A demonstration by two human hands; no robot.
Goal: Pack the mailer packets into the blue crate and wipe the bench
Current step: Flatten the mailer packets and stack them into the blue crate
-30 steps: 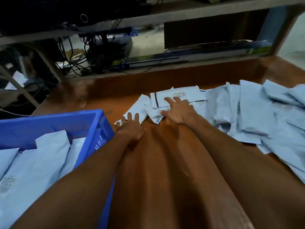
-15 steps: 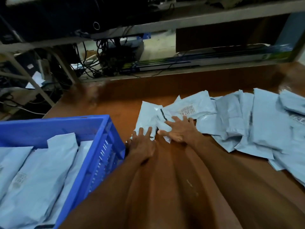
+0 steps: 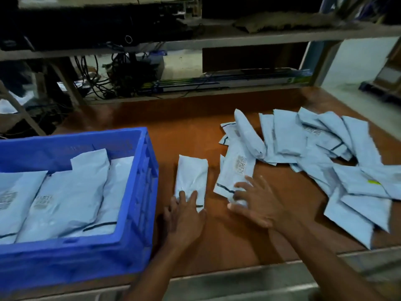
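A low shelf (image 3: 217, 40) runs along the far side of the bench (image 3: 184, 131), with cables (image 3: 102, 81) tangled under it. The crate (image 3: 143, 192) stands at my left on the bench, and packed packets (image 3: 65, 196) lie flat side by side in it. A loose pile (image 3: 325, 153) of packets crowds the right of the bench.

Between crate and pile lies a single packet (image 3: 191, 174), its long axis running almost straight away from me. Just right of it, a labelled packet (image 3: 236, 170) tilts with its far end leaning right, against the pile's edge.

My left hand (image 3: 185, 218) lies flat with straight fingers on the single packet's near end. My right hand (image 3: 258, 205) is spread wide, fingers pressing the labelled packet's near end. Neither hand is curled around anything.
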